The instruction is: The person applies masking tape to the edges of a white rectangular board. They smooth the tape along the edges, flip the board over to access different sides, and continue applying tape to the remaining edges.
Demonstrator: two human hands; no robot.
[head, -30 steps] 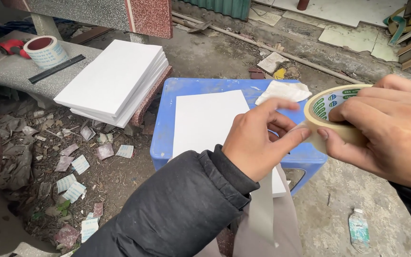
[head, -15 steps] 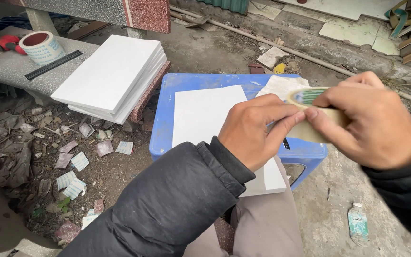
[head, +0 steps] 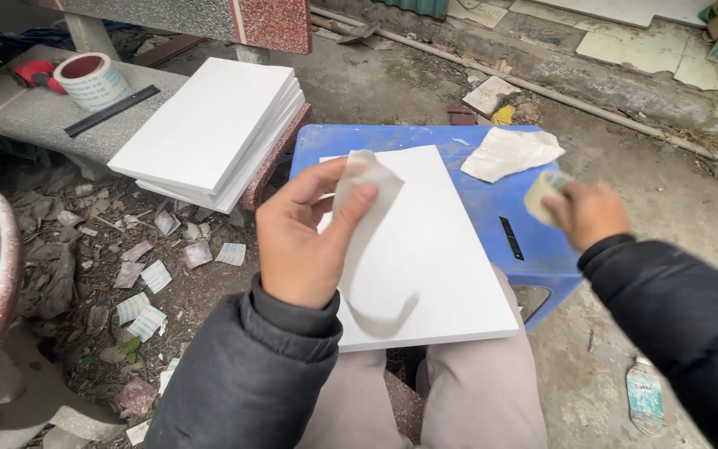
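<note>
1. A strip of translucent tape, joined to the roll half a second ago, is now held free at frame centre, pinched by the left hand fingers.
2. The tape roll, blurred, has been drawn apart to the right, clenched in the right hand.
3. Beneath lies a smooth, flat white board on a blue plastic stool.
4. A stack of white boards rests on the speckled stone bench, upper left.

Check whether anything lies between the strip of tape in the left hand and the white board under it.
Nothing visible does. The left hand pinches the tape strip, which hangs in a loop over the bare white board. The crumpled rag lies off to the side on the blue stool.
</note>
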